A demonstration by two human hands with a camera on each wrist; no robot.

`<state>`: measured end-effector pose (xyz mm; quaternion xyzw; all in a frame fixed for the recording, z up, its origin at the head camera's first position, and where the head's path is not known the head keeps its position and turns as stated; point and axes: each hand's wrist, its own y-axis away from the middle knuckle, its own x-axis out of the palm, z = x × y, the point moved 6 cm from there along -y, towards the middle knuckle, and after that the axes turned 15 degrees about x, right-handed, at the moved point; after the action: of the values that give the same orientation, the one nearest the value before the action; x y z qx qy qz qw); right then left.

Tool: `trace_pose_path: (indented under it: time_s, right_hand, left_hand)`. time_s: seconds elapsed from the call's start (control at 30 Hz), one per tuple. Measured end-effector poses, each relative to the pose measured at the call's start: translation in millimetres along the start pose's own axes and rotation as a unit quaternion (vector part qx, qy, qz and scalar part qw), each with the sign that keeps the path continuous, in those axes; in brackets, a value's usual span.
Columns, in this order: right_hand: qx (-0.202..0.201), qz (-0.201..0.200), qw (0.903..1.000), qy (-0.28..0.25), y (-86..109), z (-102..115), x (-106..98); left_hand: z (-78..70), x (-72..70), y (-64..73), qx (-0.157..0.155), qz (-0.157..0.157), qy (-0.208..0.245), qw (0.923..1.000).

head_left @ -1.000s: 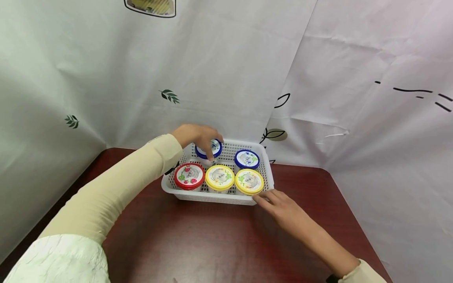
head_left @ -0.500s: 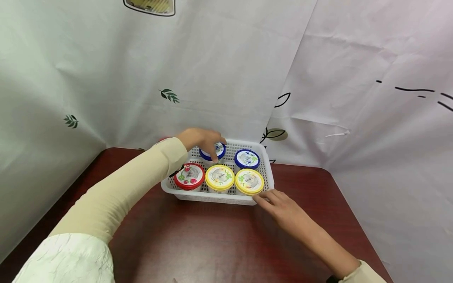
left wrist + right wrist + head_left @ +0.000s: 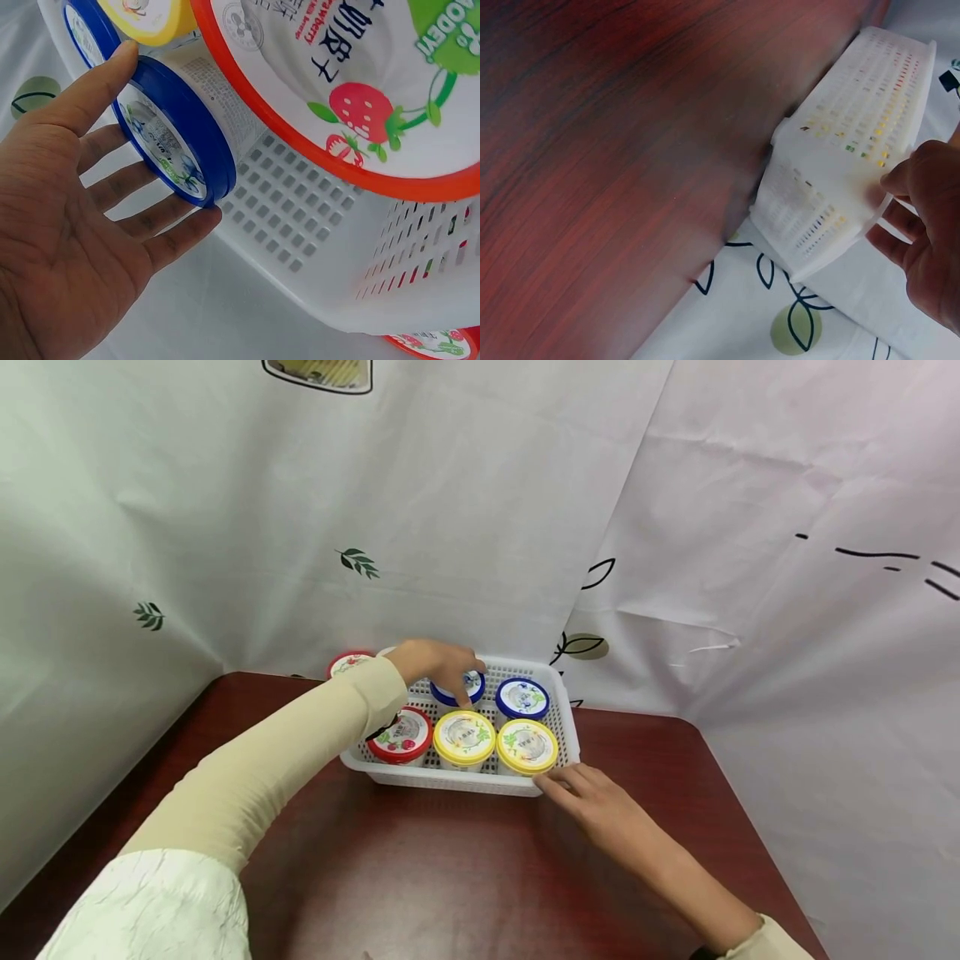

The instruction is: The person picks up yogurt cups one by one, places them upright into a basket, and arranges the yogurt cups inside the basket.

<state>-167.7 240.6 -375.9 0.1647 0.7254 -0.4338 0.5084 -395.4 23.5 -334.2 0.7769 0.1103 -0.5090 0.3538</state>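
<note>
A white perforated basket (image 3: 450, 781) holds several lidded tubs. My left hand (image 3: 433, 662) grips the rim of a blue-lidded tub (image 3: 161, 135) in the back row, thumb on one side and fingers on the other. That tub stands upright, partly hidden under the hand. Right of it is a second blue-lidded tub (image 3: 522, 697). In the front row are a red-lidded strawberry tub (image 3: 405, 739) and two yellow-lidded tubs, one in the middle (image 3: 465, 737) and one at the right (image 3: 528, 745). My right hand (image 3: 592, 797) holds the basket's front right corner by its rim.
Another red-lidded tub (image 3: 348, 662) stands outside the basket at its back left, partly covered by my left sleeve (image 3: 285, 768). The basket rests on a dark red wooden table (image 3: 420, 860). A white printed sheet (image 3: 480, 527) hangs right behind it.
My left hand has slid the blue-lidded tub a little to the right within the basket. The red-lidded tub outside has come into view behind my arm. My right hand stays put.
</note>
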Motion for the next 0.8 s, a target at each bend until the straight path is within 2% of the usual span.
trace_pose_path:
  time_s: [0.3,0.8]
  right_hand:
    - [0.002,0.002,1.0,0.003,0.5,-0.1,0.2]
    - [0.0,0.007,0.9999,0.007,0.4,-1.0,2.7]
  left_hand:
    - [1.0,4.2,-10.0,0.004,0.002,-0.002,1.0]
    - [-3.8,5.5,-16.8,0.009,0.02,-0.014,0.9997]
